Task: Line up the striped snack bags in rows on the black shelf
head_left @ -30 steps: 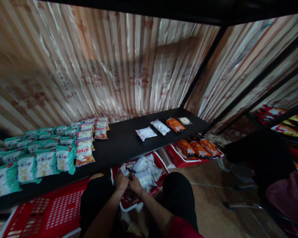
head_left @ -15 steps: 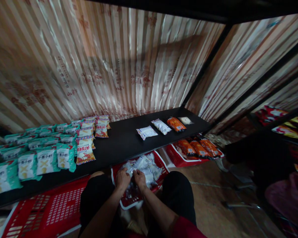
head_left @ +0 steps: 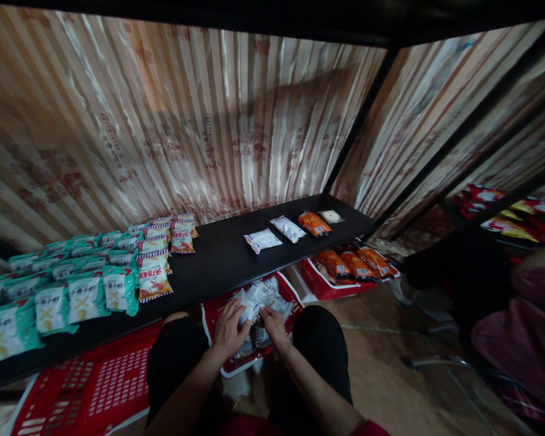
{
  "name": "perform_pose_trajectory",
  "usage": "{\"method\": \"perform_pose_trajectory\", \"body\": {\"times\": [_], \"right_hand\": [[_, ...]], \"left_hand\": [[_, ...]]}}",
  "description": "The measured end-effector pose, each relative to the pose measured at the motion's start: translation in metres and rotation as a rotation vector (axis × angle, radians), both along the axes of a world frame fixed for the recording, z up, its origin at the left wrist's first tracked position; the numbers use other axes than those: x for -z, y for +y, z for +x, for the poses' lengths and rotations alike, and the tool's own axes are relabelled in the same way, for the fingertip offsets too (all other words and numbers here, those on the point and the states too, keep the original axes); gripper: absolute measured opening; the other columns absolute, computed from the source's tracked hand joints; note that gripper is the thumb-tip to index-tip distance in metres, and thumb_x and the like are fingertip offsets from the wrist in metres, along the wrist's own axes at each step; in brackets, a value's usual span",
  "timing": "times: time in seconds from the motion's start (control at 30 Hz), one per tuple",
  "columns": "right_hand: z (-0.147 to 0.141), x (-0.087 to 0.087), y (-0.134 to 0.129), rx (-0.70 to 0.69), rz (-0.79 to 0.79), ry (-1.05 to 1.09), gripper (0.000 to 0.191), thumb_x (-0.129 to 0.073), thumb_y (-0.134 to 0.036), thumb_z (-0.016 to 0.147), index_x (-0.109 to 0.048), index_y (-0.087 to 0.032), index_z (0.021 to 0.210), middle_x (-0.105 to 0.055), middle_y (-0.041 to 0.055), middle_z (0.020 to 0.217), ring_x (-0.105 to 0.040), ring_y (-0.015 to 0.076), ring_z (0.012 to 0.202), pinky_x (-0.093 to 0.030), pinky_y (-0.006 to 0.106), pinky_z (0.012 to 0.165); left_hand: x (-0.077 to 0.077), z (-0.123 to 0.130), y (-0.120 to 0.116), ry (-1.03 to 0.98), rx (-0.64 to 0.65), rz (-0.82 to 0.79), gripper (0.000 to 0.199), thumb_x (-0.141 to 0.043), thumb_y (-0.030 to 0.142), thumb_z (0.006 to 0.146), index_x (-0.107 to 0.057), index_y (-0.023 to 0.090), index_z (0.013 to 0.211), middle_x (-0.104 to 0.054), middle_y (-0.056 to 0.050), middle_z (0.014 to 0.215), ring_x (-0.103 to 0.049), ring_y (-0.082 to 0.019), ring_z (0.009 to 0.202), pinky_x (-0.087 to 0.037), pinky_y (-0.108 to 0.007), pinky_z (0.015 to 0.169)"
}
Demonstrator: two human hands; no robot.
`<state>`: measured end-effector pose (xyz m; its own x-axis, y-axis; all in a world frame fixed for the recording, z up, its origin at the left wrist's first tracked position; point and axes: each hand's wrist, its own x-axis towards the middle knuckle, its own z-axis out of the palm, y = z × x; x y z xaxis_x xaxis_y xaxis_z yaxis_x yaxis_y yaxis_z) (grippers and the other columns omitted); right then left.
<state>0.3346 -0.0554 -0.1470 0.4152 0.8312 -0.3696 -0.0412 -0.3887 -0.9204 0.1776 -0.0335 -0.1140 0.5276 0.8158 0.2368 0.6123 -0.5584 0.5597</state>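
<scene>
Between my knees a red basket [head_left: 212,315] with a white rim holds several white snack packets [head_left: 266,295]. My left hand [head_left: 229,327] lies over packets at the basket's left side, its fingers spread and the thumb apart. At the basket's right side, my right hand [head_left: 274,324] has its fingers pinched on a white packet. Above the basket, on the black shelf [head_left: 218,257], lie two white packets [head_left: 262,240] side by side. An orange packet [head_left: 315,223] and a small clear packet with something pale [head_left: 330,216] lie to their right.
Rows of green-and-white packets [head_left: 87,298] and several striped orange-and-white packets [head_left: 154,275] cover the shelf's left. A red basket of orange packets [head_left: 318,288] stands below right. Another red basket [head_left: 113,381] is lower left. A person in dark trousers [head_left: 463,284] sits at right.
My left hand has opened out over the packets. My right hand has shifted slightly right and up within the basket. The camera view has turned slightly.
</scene>
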Motion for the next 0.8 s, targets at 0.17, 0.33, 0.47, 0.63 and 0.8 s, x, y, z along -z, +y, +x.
{"method": "perform_pose_trajectory", "body": {"times": [0.17, 0.33, 0.47, 0.63, 0.8], "right_hand": [[0.006, -0.012, -0.012, 0.034, 0.013, 0.119, 0.022, -0.047, -0.033, 0.075, -0.054, -0.019, 0.060, -0.053, -0.0028, 0.050, -0.046, 0.0109, 0.045, -0.038, 0.022, 0.049], [0.011, -0.026, -0.013, 0.043, 0.006, 0.176, 0.018, -0.052, -0.033, 0.071, -0.054, -0.018, 0.061, -0.051, -0.0038, 0.048, -0.045, 0.0100, 0.042, -0.038, 0.022, 0.046], [0.013, -0.037, -0.011, 0.025, 0.008, 0.190, 0.020, -0.058, -0.034, 0.070, -0.054, -0.018, 0.060, -0.052, -0.0038, 0.047, -0.045, 0.0099, 0.042, -0.038, 0.022, 0.045], [0.008, -0.044, -0.011, -0.011, 0.012, 0.204, 0.020, -0.056, -0.031, 0.072, -0.053, -0.018, 0.057, -0.050, -0.0047, 0.045, -0.042, 0.0082, 0.040, -0.035, 0.020, 0.043], [0.002, -0.049, -0.008, -0.064, 0.006, 0.208, 0.021, -0.052, -0.028, 0.074, -0.051, -0.019, 0.055, -0.048, -0.0058, 0.043, -0.040, 0.0082, 0.038, -0.034, 0.020, 0.042]], "left_hand": [[-0.010, -0.003, -0.011, 0.064, 0.164, -0.017, 0.054, -0.054, 0.038, 0.077, -0.048, 0.014, 0.125, -0.040, -0.015, 0.140, -0.031, -0.028, 0.132, -0.031, -0.049, 0.106], [-0.017, -0.006, -0.019, 0.116, 0.240, -0.014, 0.072, -0.062, 0.039, 0.071, -0.035, 0.018, 0.134, -0.029, -0.013, 0.147, -0.022, -0.028, 0.136, -0.026, -0.051, 0.109], [-0.014, -0.005, -0.023, 0.111, 0.194, 0.058, 0.069, -0.063, 0.032, 0.071, -0.035, 0.017, 0.132, -0.029, -0.015, 0.146, -0.022, -0.029, 0.136, -0.029, -0.052, 0.107], [-0.009, 0.000, -0.024, 0.100, 0.109, 0.138, 0.059, -0.056, 0.013, 0.069, -0.039, 0.015, 0.126, -0.034, -0.016, 0.142, -0.026, -0.029, 0.134, -0.031, -0.050, 0.107], [-0.004, 0.000, -0.025, 0.132, 0.019, 0.151, 0.064, -0.049, 0.004, 0.065, -0.041, 0.017, 0.127, -0.037, -0.014, 0.138, -0.031, -0.029, 0.132, -0.031, -0.048, 0.106]]}}
